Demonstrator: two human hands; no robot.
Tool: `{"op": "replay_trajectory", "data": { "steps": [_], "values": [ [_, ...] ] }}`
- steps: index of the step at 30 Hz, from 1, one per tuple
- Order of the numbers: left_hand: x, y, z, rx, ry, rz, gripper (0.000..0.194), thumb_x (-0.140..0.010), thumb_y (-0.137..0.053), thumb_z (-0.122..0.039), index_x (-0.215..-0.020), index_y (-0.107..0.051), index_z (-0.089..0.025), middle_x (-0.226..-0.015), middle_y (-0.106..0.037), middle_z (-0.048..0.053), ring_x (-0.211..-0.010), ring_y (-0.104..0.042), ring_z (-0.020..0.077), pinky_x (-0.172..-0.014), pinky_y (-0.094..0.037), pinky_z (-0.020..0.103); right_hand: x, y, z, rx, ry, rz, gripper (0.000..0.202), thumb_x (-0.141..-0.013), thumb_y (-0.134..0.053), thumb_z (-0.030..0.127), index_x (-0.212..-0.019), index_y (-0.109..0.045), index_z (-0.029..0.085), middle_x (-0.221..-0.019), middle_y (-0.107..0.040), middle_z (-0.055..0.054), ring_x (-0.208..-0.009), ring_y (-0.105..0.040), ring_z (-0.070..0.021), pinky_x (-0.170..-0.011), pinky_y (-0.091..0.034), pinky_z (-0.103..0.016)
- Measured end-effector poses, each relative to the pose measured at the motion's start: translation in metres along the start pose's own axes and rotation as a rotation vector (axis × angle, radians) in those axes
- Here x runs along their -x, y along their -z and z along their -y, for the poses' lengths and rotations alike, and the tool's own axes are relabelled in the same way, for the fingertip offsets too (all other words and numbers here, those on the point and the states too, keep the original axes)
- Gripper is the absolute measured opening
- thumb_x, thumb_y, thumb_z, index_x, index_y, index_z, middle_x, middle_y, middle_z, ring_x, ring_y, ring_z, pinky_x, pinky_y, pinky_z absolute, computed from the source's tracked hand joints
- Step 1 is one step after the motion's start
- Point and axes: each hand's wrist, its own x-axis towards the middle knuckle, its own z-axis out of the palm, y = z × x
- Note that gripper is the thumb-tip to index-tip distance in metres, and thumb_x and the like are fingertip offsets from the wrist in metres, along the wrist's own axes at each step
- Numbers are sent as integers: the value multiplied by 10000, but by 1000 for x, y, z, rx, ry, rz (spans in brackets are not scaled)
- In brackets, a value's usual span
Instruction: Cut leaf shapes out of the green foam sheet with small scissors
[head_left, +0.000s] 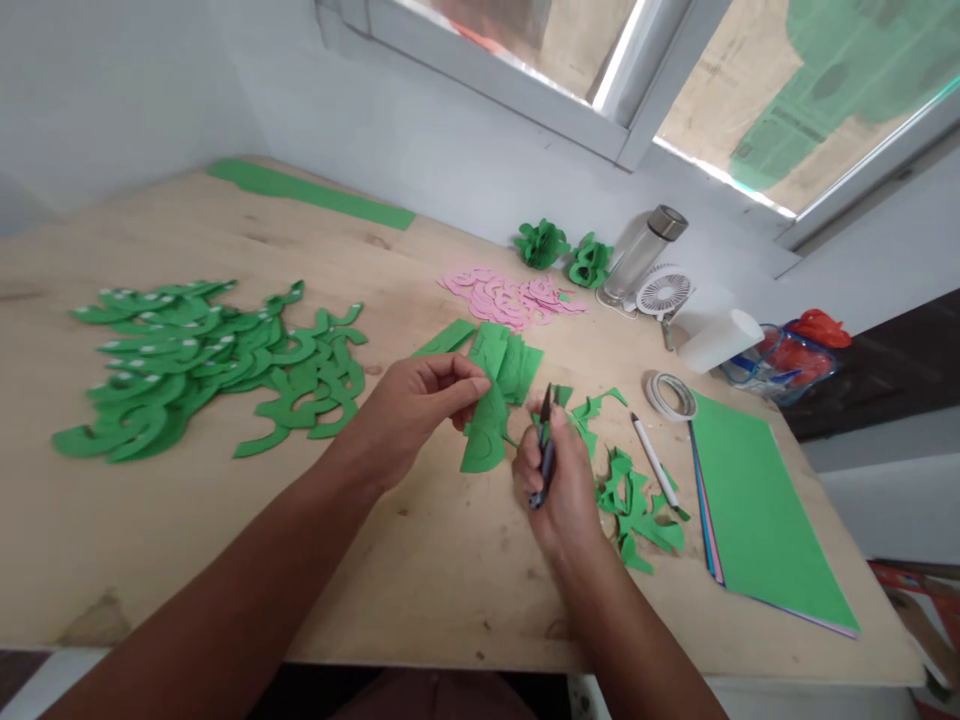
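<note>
My left hand (424,405) pinches a small green paper piece (484,440) with a curved line on it, near the middle of the table. To its right, my right hand (553,475) is closed around small dark scissors (547,450), blades pointing up and away from me. The blades are a little apart from the held paper. Just beyond the hands lie green paper strips (514,362). Green offcuts (637,510) are scattered right of my right hand. A large pile of curved green cutouts (180,360) spreads over the left side.
Pink cutouts (510,298) lie near the wall, by two green paper shapes (541,244). Farther right stand a bottle (641,255), a small fan (664,290) and a white roll (721,341). Tape (671,396), a pen (654,460) and stacked coloured sheets (769,510) are at the right.
</note>
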Motion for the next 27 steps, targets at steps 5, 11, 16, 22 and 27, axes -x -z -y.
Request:
{"op": "replay_trajectory", "data": {
  "steps": [5,11,16,22,27],
  "values": [
    [0,-4,3,75,36,-56,91,-693,-778,-249,-650,-709,-207,-506,-552,-32,-486,-469,112,-467,-381,238,-6,4,3,-100,-103,1,460,-610,-930,505,-758,-635,184,-547,-624,62,-352,-321,-13,-359,-234,-154],
    [-1,-6,5,204,88,-70,158,-671,-827,-281,-681,-686,-212,-536,-634,-24,-507,-570,123,-503,-454,240,-8,6,8,-52,-128,-4,475,-550,-964,425,-839,-667,193,-497,-620,73,-313,-277,-15,-338,-180,-162],
    [-1,-7,6,256,109,-101,205,-671,-866,-271,-704,-668,-231,-585,-670,-26,-555,-626,141,-553,-511,263,-4,3,9,22,-112,37,558,-622,-917,519,-1008,-693,184,-433,-555,98,-314,-263,-35,-347,-159,-170],
    [0,-7,5,277,124,-144,191,-690,-849,-251,-696,-659,-246,-592,-678,-34,-560,-632,148,-578,-535,288,-5,1,5,204,17,-35,466,-591,-902,511,-642,-546,215,-399,-406,124,-358,-253,-41,-359,-167,-184],
    [1,-5,6,262,168,-83,195,-688,-836,-224,-718,-645,-249,-599,-683,-40,-586,-650,147,-605,-545,285,-8,2,8,214,82,-164,387,-567,-878,427,-691,-575,221,-413,-378,139,-370,-240,-46,-369,-147,-187]
  ]
}}
